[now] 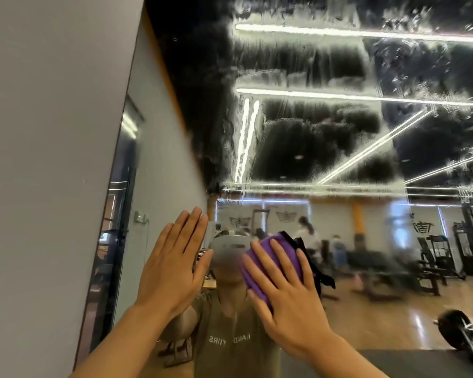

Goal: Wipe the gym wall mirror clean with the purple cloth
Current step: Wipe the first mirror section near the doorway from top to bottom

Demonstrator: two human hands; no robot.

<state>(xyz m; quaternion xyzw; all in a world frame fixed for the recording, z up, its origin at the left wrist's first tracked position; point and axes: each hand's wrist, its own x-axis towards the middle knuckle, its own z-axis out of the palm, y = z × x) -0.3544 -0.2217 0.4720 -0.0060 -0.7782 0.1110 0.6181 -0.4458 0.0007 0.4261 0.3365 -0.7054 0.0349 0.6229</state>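
The gym wall mirror (325, 137) fills the view ahead, its upper part covered in wet streaks and smears. My right hand (287, 293) presses the folded purple cloth (260, 266) flat against the glass at about head height, fingers spread over it. A black edge of the cloth sticks out at the upper right of the hand. My left hand (175, 263) lies flat on the mirror just left of the cloth, fingers together and pointing up, holding nothing.
A grey wall (47, 159) stands close on the left, meeting the mirror's edge. The mirror reflects me in an olive T-shirt, gym machines, a barbell on the wooden floor and several people far back.
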